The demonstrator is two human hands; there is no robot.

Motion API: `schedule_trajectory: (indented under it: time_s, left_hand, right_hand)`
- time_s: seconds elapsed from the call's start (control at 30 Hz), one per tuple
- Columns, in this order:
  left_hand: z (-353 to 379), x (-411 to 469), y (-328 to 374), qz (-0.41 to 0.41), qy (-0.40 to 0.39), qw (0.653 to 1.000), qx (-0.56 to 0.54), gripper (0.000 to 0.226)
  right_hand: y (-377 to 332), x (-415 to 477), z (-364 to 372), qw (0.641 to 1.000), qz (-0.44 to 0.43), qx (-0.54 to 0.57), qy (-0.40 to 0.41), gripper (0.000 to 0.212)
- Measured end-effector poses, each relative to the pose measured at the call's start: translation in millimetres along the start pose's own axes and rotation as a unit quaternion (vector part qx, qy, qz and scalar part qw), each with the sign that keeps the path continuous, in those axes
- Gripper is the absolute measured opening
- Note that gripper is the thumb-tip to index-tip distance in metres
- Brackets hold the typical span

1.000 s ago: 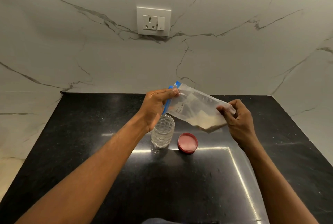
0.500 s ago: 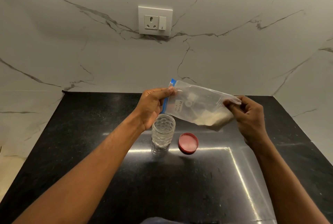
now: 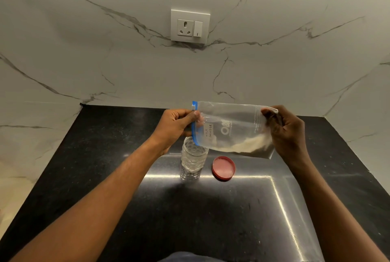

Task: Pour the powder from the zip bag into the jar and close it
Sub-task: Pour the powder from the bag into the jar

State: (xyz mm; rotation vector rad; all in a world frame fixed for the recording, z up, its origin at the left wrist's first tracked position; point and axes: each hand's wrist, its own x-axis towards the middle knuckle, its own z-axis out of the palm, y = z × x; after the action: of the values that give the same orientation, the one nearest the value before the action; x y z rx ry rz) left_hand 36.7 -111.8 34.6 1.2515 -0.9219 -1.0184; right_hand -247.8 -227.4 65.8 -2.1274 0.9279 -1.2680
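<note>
A clear zip bag [image 3: 232, 126] with a blue zip strip and a handwritten label hangs sideways above the counter, pale powder lying along its lower edge. My left hand [image 3: 175, 126] pinches the zip end, which points left, just above the open mouth of a clear textured jar [image 3: 193, 159]. My right hand [image 3: 287, 133] grips the bag's bottom end at about the same height. The jar stands upright with no lid. Its red lid [image 3: 223, 168] lies flat on the counter just right of it.
The black counter [image 3: 105, 166] runs back to a marble wall with a white socket and switch plate [image 3: 190, 26]. Marble walls also close in the left and right sides.
My right hand has risen with the bag's bottom end, so the bag now lies nearly level. The powder has spread along the lower edge toward the zip end. Jar and lid have not moved.
</note>
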Motion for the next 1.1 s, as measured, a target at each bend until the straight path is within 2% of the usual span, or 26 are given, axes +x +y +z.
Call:
schedule_trajectory:
  time_s: [0.1,0.23,0.3,0.77,1.1]
  left_hand:
    - [-4.4,-1.7,-5.4,-0.008,0.013,1.0,-0.007,0.018]
    - [-9.6,-4.5,-10.4,-0.019,0.029,0.999,-0.019,0.019]
    - [-11.9,-6.0,-11.8,-0.024,0.031,0.999,-0.025,0.017]
    - [-14.5,-9.4,-12.4,-0.023,0.047,0.997,-0.049,0.019]
    - [-15.9,-12.7,-15.8,-0.027,0.055,0.996,-0.056,0.017]
  right_hand:
    - [-1.4,5.5,1.3,0.999,-0.019,-0.041,-0.019,0.011]
    - [-9.7,8.2,4.1,0.997,-0.046,-0.054,-0.03,0.034]
    - [-15.5,7.9,4.9,0.996,-0.058,-0.064,-0.033,0.04]
    - [-40.0,33.8,6.0,0.973,-0.158,-0.159,-0.059,0.036]
    - [-46.1,37.7,5.6,0.971,-0.179,-0.133,-0.086,0.035]
